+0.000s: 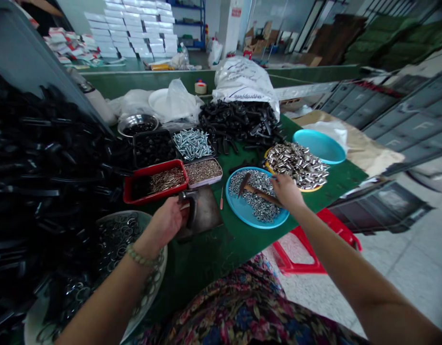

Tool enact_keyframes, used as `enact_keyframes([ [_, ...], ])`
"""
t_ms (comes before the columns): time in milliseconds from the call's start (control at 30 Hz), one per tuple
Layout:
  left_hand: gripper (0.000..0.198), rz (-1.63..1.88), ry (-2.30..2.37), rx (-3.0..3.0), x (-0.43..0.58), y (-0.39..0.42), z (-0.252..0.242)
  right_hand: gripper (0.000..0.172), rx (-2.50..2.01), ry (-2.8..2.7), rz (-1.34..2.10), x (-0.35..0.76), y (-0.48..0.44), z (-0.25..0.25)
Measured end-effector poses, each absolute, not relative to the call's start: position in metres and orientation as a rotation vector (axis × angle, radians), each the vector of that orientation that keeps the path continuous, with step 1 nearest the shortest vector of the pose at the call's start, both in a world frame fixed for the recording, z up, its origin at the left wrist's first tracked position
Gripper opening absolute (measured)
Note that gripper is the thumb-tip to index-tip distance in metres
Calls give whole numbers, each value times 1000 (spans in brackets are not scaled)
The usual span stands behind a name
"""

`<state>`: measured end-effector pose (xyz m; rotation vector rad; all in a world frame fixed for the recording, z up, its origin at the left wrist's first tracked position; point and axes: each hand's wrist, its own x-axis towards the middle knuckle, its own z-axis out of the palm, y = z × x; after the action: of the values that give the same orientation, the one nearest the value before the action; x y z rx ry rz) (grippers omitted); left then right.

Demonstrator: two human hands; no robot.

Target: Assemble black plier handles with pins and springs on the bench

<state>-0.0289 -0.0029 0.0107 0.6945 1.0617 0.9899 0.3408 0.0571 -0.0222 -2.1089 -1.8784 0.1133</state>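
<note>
My left hand (pixel 168 220) is closed around a black curved plastic part (pixel 192 211), which it holds over a flat metal plate (pixel 208 211). My right hand (pixel 286 190) is at the right rim of a blue tray (pixel 238 213), fingertips drawn together; whatever they pinch is too small to make out. Inside that tray are many small silvery nuts or rings (pixel 259 208), with a wooden-handled hammer (pixel 262 194) lying across them. Just beyond my right hand, shiny metal sleeves (pixel 296 163) are heaped in a yellow tray. A small screwdriver (pixel 221 201) lies between plate and blue tray.
A red bin (pixel 152 196) of pins, a box of tiny parts (pixel 204 172) and a bin of screws (pixel 192 143) stand behind the plate. Black parts (pixel 44 191) pile high at left, above a basin of rings (pixel 159 268). An aqua basin (pixel 321 146) sits far right.
</note>
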Motion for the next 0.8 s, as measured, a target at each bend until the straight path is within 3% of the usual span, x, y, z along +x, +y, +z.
enact_keyframes([
  [100,34,1050,846,415,-28,-4,30,45,-2401,-1678,31,380,96,-8],
  [233,21,1236,1034,387,-5,-2,28,47,-2618,-1600,77,397,132,-7],
  [367,42,1423,1145,481,14,0,13,58,-2598,-1649,97,391,129,-17],
  [433,53,1445,1115,518,15,-2,8,59,-2522,-1638,90,390,121,-16],
  [567,57,1422,1068,518,11,-12,9,43,-2203,-1590,121,374,101,-1],
  [800,55,1341,1047,600,11,-25,9,37,-1289,-1650,1020,251,47,15],
])
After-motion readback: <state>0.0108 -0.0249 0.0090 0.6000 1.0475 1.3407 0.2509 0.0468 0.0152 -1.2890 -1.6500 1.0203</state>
